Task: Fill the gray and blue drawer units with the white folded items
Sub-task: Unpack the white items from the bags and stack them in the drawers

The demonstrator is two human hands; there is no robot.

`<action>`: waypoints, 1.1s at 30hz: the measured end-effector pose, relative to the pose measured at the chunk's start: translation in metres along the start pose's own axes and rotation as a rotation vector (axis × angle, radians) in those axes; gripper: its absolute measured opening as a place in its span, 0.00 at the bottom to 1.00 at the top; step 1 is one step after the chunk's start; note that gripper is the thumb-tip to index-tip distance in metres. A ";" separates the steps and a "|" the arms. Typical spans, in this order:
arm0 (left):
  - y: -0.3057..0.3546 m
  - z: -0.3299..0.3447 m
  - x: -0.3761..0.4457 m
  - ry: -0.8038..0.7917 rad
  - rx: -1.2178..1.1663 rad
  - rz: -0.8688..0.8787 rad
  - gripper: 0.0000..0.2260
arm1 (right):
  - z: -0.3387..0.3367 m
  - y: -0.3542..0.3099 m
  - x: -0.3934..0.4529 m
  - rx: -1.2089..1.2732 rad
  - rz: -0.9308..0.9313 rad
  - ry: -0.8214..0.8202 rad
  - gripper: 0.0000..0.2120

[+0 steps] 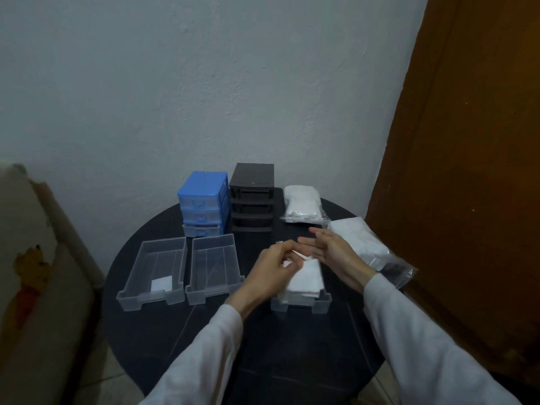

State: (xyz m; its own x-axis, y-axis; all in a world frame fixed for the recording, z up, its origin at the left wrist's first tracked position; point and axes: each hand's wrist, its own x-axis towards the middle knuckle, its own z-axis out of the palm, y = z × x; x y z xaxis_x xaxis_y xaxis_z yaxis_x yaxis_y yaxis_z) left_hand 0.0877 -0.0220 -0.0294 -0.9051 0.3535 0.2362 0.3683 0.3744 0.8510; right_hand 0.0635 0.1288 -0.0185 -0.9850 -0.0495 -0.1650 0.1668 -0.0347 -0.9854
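The left hand (273,266) pinched a white folded pad (304,277) over the clear drawer (301,301) in front of the gray unit (252,197); the right hand (330,252) hovered flat, released. Heaped pads might jam the drawer.

Blue drawer unit (202,203) at 11 o'clock, dark gray drawer unit (252,197) at 12, clear see-through drawers (152,273), white folded items (304,279), black round table (263,346), brown door (467,156), white sleeves (432,352)
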 end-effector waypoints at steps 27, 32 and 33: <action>-0.028 0.025 -0.005 -0.052 0.360 -0.042 0.22 | 0.008 0.039 -0.032 -1.040 -0.275 -0.138 0.25; -0.028 0.025 -0.006 -0.103 0.440 -0.054 0.23 | 0.010 0.035 -0.032 -1.248 -0.279 -0.131 0.24; -0.028 0.025 -0.005 -0.117 0.463 -0.061 0.23 | 0.010 0.036 -0.031 -1.268 -0.286 -0.125 0.24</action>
State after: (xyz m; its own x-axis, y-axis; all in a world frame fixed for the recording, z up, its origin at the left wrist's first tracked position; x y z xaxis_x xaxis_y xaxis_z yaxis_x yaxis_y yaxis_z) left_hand 0.0873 -0.0127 -0.0662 -0.9080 0.4028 0.1153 0.3949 0.7308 0.5568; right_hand 0.1010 0.1186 -0.0487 -0.9565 -0.2915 -0.0066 -0.2709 0.8969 -0.3495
